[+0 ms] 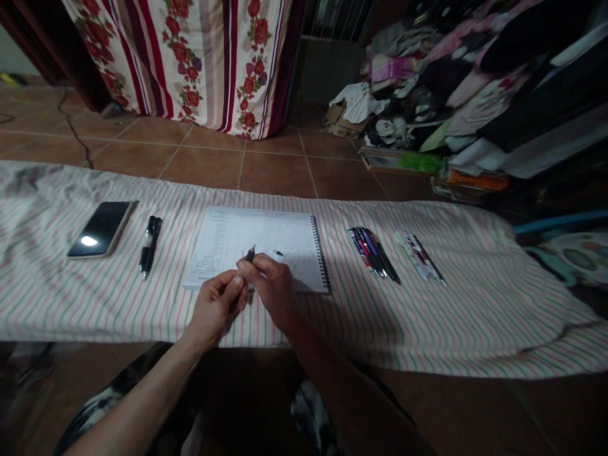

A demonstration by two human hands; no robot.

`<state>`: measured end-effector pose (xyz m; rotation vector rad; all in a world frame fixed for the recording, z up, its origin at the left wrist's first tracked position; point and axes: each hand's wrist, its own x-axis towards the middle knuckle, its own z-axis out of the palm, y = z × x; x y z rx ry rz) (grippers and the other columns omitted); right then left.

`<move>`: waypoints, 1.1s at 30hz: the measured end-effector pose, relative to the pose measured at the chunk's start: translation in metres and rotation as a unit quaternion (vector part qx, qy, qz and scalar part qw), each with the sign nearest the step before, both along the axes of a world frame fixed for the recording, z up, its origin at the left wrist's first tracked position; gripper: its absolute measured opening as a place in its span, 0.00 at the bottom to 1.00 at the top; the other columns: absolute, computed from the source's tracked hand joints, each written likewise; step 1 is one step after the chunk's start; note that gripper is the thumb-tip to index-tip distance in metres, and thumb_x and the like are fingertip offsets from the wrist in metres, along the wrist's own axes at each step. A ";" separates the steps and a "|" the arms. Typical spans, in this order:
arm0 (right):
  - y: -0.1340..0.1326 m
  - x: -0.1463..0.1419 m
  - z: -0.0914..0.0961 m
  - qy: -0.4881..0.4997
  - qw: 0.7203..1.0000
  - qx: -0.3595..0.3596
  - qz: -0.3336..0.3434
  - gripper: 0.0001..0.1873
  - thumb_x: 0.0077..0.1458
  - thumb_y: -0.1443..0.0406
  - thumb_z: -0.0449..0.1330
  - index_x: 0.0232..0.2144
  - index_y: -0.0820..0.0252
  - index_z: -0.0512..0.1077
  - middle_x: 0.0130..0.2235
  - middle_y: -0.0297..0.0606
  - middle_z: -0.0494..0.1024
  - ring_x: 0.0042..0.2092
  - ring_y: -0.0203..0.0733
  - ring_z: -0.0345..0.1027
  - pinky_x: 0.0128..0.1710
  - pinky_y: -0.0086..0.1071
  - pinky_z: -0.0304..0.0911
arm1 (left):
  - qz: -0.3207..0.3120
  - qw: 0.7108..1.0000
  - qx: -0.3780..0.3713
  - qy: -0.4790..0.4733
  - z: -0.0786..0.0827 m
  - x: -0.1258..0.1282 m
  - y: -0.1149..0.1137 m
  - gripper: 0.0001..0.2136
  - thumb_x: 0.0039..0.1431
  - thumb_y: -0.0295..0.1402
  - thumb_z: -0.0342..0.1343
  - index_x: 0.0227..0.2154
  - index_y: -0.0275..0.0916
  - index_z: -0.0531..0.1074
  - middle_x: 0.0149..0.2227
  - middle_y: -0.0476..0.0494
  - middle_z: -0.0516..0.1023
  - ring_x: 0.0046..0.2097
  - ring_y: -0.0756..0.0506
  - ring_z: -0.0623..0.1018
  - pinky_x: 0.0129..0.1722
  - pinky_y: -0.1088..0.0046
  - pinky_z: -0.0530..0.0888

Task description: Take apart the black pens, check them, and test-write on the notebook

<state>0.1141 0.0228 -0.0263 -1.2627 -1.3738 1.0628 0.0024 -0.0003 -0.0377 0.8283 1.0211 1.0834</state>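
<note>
A dark pen (250, 254) points away from me, its thin tip uppermost, over the near part of a spiral notebook (266, 225). Pinched around it just below the tip are the fingers of my right hand (270, 278). My left hand (223, 297) is closed on the pen's lower part, right against the other hand; most of the barrel is hidden by the fingers. On the page, just beyond my right hand, lies a small dark piece (278, 253), too small to name for certain.
Left of the notebook lie two black pens (150, 247) and a phone (101, 229). To its right are a bunch of several pens (373, 253) and a smaller group (420, 256). A striped cloth (370, 335) covers the surface. Clothes (399, 69) are piled beyond, at right.
</note>
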 end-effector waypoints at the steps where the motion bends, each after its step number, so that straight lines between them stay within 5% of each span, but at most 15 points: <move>1: -0.001 -0.001 0.000 0.000 1.000 -0.007 -0.005 0.16 0.49 0.60 0.57 0.14 0.58 0.62 0.20 0.28 0.60 0.26 0.32 0.56 0.27 0.28 0.55 | -0.003 1.000 -0.002 -0.002 0.000 0.000 0.000 0.15 0.48 0.41 0.60 0.18 0.35 0.66 0.14 0.53 0.63 0.19 0.55 0.61 0.19 0.78 0.55; 8: 0.000 -0.001 0.001 0.097 0.986 -0.131 0.026 0.18 0.50 0.52 0.55 0.25 0.60 0.73 0.16 0.28 0.66 0.20 0.33 0.61 0.21 0.28 0.58 | -0.033 0.997 -0.002 -0.063 0.001 0.003 0.004 0.16 0.50 0.42 0.58 0.18 0.35 0.67 0.14 0.52 0.64 0.18 0.55 0.61 0.18 0.77 0.53; 12: 0.005 0.007 -0.001 0.169 0.972 -0.117 0.112 0.23 0.54 0.49 0.51 0.38 0.60 0.75 0.23 0.33 0.74 0.25 0.36 0.68 0.29 0.32 0.65 | -0.032 0.996 -0.007 -0.081 0.007 0.001 0.007 0.15 0.48 0.43 0.60 0.22 0.34 0.69 0.16 0.53 0.66 0.17 0.56 0.61 0.20 0.76 0.58; 16: 0.007 0.014 -0.005 0.190 0.962 -0.108 0.163 0.19 0.53 0.52 0.55 0.35 0.60 0.75 0.26 0.35 0.76 0.31 0.37 0.70 0.32 0.32 0.66 | -0.058 0.995 -0.011 -0.083 0.011 -0.004 0.008 0.16 0.49 0.43 0.60 0.20 0.34 0.68 0.15 0.53 0.65 0.17 0.56 0.60 0.20 0.76 0.55; 23: 0.005 0.008 -0.003 0.161 0.978 -0.083 0.108 0.14 0.49 0.55 0.58 0.33 0.57 0.75 0.19 0.28 0.71 0.24 0.34 0.67 0.30 0.31 0.64 | -0.043 0.998 0.040 -0.005 0.011 -0.006 0.008 0.17 0.50 0.44 0.58 0.18 0.35 0.69 0.15 0.51 0.65 0.19 0.54 0.60 0.22 0.75 0.57; 29: 0.000 -0.001 -0.001 0.094 0.994 -0.026 0.041 0.10 0.51 0.60 0.56 0.27 0.57 0.76 0.26 0.33 0.75 0.34 0.37 0.70 0.39 0.32 0.63 | 0.008 0.997 0.057 0.054 0.010 -0.005 0.005 0.16 0.51 0.41 0.56 0.15 0.35 0.67 0.15 0.52 0.63 0.20 0.54 0.59 0.21 0.76 0.56; 33: -0.002 -0.007 -0.001 0.072 0.996 -0.046 0.031 0.13 0.53 0.60 0.54 0.34 0.58 0.76 0.21 0.31 0.72 0.27 0.35 0.67 0.30 0.30 0.63 | 0.037 0.996 0.044 0.064 0.008 0.000 0.004 0.16 0.50 0.41 0.57 0.15 0.36 0.66 0.16 0.51 0.64 0.20 0.54 0.60 0.21 0.77 0.57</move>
